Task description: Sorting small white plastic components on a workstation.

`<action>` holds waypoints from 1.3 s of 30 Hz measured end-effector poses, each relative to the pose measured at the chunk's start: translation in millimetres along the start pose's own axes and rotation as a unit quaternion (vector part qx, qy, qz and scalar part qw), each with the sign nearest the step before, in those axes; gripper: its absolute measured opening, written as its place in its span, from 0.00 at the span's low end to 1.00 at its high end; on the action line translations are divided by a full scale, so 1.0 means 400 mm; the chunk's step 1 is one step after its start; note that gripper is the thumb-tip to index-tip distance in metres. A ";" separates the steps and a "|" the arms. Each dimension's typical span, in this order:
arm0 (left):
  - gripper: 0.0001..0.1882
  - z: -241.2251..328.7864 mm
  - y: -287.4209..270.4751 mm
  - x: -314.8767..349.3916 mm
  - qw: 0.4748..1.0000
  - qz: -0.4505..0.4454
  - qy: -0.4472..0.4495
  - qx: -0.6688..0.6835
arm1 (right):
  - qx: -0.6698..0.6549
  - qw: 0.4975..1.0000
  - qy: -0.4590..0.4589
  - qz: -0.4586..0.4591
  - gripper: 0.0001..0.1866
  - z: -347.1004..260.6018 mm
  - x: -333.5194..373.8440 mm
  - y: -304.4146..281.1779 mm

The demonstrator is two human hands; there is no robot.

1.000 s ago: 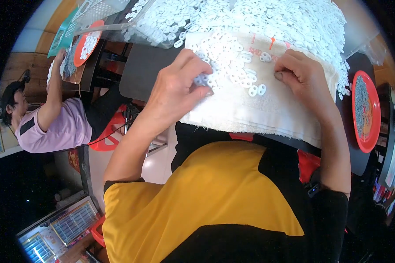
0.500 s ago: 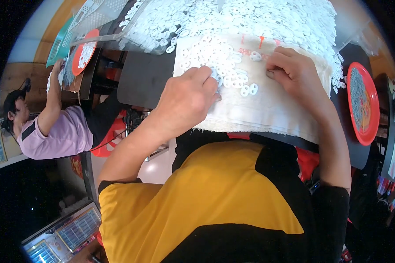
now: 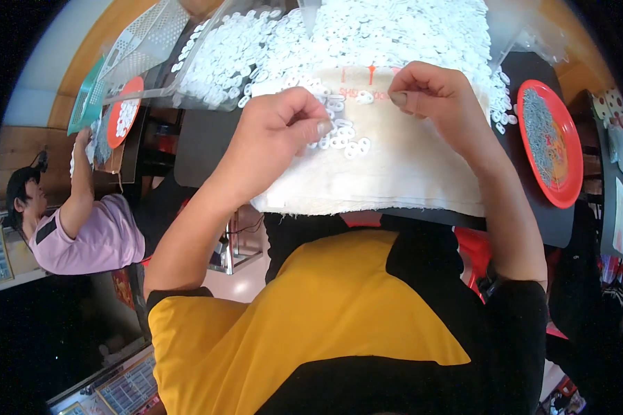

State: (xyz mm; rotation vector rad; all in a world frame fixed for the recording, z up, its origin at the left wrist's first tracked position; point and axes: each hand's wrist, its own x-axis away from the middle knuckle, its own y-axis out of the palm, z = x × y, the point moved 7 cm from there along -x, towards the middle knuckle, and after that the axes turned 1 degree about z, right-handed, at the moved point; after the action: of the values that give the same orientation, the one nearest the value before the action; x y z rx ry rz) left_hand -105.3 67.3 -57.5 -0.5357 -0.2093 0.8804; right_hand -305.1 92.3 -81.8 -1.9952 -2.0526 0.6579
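Sm. white oval pcs (image 3: 338, 142) w/ 2 holes are spread on cream cloth (image 3: 394, 173); L hand (image 3: 275, 124) & R hand (image 3: 439, 100) are pinched narrow, contents can't be seen

Looks like a small workshop, this: a great heap of small white two-holed oval pieces (image 3: 401, 34), a round red plastic tray (image 3: 574, 155) of thin grey bits (image 3: 537, 124), and there's a pink-shirted co-worker (image 3: 93, 236) near another red plastic tray (image 3: 136, 85)
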 end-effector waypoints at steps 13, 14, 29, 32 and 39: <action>0.06 0.026 0.110 -0.129 0.906 0.043 -0.080 0.414 | -0.159 0.985 -0.001 0.072 0.06 -0.032 0.011 -0.034; 0.07 0.026 0.112 -0.133 0.909 0.044 -0.082 0.407 | -0.146 0.985 -0.024 0.085 0.06 -0.039 0.012 -0.040; 0.07 0.039 0.134 -0.155 0.915 0.053 -0.064 0.395 | 0.002 0.986 -0.079 0.148 0.03 -0.053 0.018 -0.068; 0.07 0.040 0.133 -0.154 0.923 0.056 -0.064 0.374 | 0.008 0.987 -0.083 0.138 0.03 -0.056 0.017 -0.066; 0.07 0.042 0.135 -0.154 0.928 0.059 -0.070 0.362 | 0.033 0.984 -0.093 0.147 0.02 -0.063 0.018 -0.067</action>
State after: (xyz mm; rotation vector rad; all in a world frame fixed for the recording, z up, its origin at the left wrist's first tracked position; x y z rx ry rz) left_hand -187.0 53.2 -68.9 0.2091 0.0295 1.0375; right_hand -318.2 104.2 -48.7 -2.2974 -1.8157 0.9886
